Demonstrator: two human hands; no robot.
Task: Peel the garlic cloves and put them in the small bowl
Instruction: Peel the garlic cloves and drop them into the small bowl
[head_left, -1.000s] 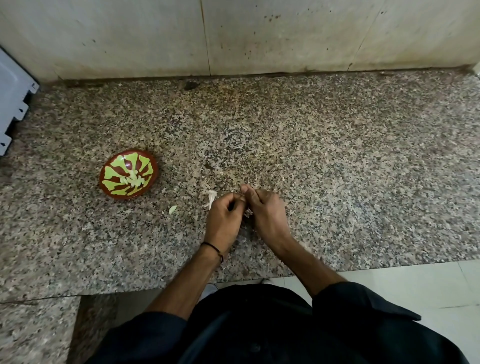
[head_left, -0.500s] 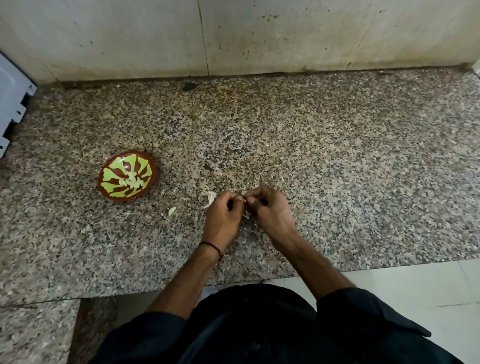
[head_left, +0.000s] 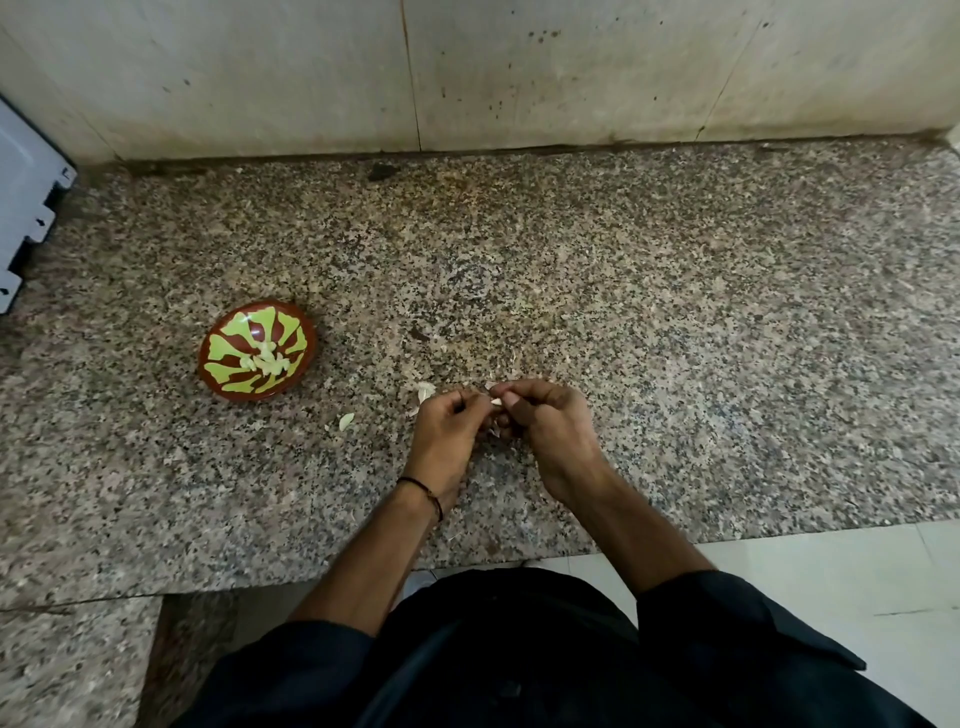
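In the head view, your left hand (head_left: 447, 426) and right hand (head_left: 545, 426) meet at the fingertips over the counter (head_left: 675, 338). The fingers of both are curled and pinch one garlic clove (head_left: 496, 401), of which only a pale sliver shows between them. Skin scraps (head_left: 425, 391) lie just left of your left fingers. The small bowl (head_left: 310, 347) sits well to their left and holds peeled cloves (head_left: 267, 360).

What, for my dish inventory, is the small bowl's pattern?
Small bowl: brown with radiating lime petals; head view.
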